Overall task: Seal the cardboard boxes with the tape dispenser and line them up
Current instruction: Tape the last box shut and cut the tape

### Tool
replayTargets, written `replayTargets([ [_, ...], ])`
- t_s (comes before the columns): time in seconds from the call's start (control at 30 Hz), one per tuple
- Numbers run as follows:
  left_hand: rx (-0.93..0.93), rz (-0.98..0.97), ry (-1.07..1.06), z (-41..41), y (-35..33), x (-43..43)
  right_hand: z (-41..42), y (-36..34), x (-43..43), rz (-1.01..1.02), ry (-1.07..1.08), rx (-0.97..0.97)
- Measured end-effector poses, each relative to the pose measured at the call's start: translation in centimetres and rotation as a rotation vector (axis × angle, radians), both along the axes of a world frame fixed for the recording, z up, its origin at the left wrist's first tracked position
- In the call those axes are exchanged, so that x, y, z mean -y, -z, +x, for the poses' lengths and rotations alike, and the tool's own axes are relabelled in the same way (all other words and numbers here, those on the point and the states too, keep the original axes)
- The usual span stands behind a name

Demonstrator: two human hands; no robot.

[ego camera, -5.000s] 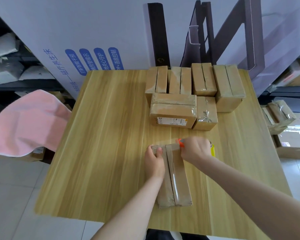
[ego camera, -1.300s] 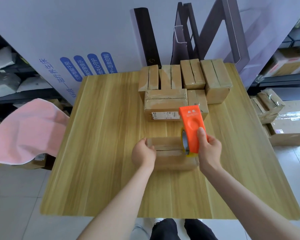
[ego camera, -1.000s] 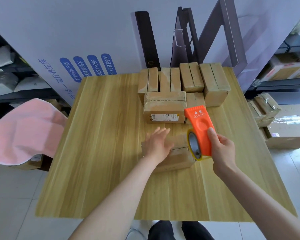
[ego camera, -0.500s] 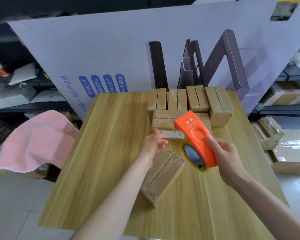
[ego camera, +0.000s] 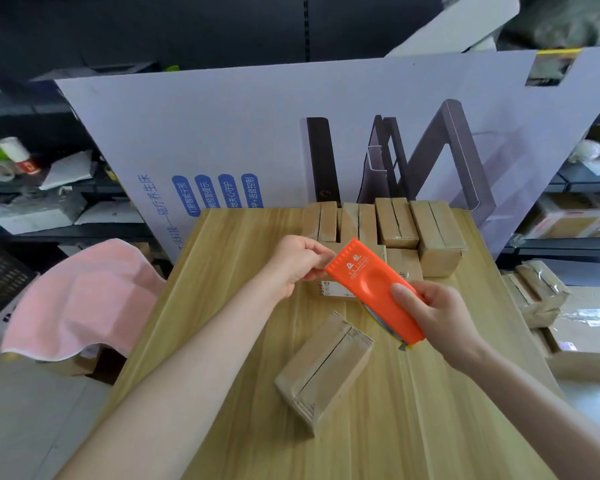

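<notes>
Above bench (ego camera: 229, 244): your L hand (ego camera: 298, 261) off brown cardboard box (ego camera: 323, 368), pinching nose of orange plastic tape dispenser (ego camera: 371, 289); R hand (ego camera: 433, 317) grips body. Likely fresh strip next.

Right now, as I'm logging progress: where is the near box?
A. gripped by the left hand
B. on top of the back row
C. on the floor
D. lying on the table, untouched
D: the box lies askew on the table, while the right hand holds the dispenser above it and the left hand pinches at the dispenser's tip.
</notes>
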State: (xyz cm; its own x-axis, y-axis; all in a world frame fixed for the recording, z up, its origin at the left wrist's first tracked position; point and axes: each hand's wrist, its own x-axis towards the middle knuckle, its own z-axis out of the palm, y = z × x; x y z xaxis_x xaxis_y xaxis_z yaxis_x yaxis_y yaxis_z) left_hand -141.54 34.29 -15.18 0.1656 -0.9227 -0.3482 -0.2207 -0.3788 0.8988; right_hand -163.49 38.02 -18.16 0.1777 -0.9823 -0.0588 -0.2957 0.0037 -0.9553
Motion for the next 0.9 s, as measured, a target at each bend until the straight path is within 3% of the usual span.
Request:
replayTargets([
  [0.13, 0.125, -0.028, -0.058, 0.3, 0.0, 1.2, 0.6, -0.1, 0.8, -0.094, -0.045, -0.220],
  [0.4, 0.318, -0.019, -0.241, 5.0, 1.9, 3.3, -4.3, 1.3, -0.3, 0.007, 0.003, -0.495],
  [0.67, 0.206, 0.100, -0.092, 1.6, 9.9, 2.1, -7.0, 4.7, -2.4, 0.184, 0.060, -0.763],
  [0.9, 0.325, 0.147, -0.036, -0.2, 15.4, 2.8, -6.3, 6.5, -1.9, 0.330, 0.038, -0.902],
])
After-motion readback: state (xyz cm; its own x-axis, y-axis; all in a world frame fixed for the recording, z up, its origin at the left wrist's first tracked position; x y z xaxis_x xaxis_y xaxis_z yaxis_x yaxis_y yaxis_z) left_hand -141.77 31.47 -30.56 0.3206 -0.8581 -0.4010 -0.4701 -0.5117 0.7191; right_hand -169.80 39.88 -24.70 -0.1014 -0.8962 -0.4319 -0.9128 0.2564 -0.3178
